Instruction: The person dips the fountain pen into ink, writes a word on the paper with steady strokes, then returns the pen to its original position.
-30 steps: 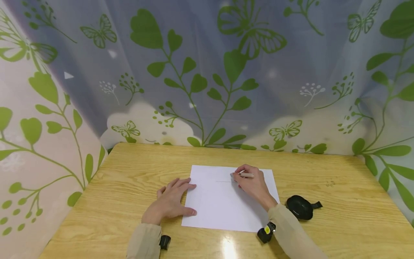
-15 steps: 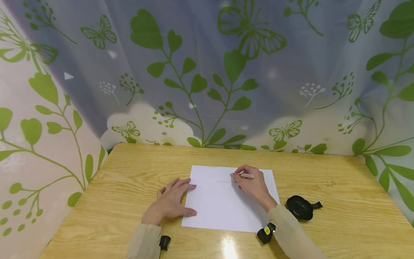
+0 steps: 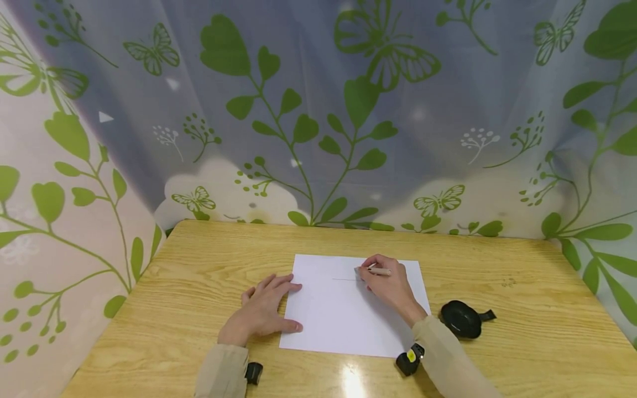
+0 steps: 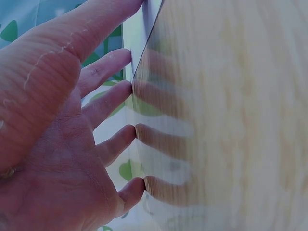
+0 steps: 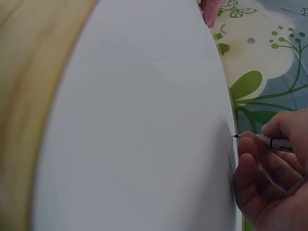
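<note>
My right hand [image 3: 390,284] pinches a slim pale pen [image 3: 380,271] between thumb and fingers. The pen's dark tip meets the white sheet of paper [image 3: 323,315] near its far edge, as the right wrist view also shows. A thin, straight pencil-like line [image 3: 343,279] runs left to right across the upper part of the sheet and ends by the right hand. My left hand [image 3: 264,307] lies spread at the sheet's left edge, thumb on the paper. In the left wrist view its fingertips [image 4: 139,131] touch the wooden tabletop and the paper's corner, holding nothing.
The sheet lies on a wooden table [image 3: 522,298]. A black, rounded dish-like object with a short tab [image 3: 461,319] sits right of the paper, close to the right sleeve [image 3: 450,354]. Behind the table hangs a curtain [image 3: 318,138] printed with green leaves and butterflies.
</note>
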Available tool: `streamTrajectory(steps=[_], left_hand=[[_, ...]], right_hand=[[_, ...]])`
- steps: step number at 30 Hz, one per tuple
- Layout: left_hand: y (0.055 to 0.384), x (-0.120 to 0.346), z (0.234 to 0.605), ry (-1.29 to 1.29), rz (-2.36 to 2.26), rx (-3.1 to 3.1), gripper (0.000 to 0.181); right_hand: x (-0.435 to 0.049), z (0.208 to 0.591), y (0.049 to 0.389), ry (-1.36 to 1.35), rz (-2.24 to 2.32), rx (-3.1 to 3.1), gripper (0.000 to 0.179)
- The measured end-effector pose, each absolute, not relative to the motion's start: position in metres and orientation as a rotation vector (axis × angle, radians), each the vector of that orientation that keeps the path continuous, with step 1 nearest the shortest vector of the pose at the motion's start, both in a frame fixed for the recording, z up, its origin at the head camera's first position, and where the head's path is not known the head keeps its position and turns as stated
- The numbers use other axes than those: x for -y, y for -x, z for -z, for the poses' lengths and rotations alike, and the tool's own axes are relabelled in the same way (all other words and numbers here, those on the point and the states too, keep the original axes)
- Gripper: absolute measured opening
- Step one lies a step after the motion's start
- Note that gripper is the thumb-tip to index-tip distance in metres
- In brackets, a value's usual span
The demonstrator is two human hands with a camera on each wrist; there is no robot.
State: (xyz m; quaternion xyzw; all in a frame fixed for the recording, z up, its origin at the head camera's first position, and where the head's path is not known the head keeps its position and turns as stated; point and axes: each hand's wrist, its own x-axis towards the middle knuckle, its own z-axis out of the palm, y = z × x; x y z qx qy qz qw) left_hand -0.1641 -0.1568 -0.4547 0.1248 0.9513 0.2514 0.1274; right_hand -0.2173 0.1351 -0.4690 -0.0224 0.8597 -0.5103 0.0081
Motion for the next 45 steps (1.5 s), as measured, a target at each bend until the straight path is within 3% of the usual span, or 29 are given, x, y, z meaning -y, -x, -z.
streamTrajectory(steps=[45], left_hand=[[0.1645, 0.1571, 0.4549, -0.37, -0.724, -2.772, 0.077]], right_hand=[[-0.1388, 0.4719, 0.2093, 0.106, 1.586, -2.693, 0.012]])
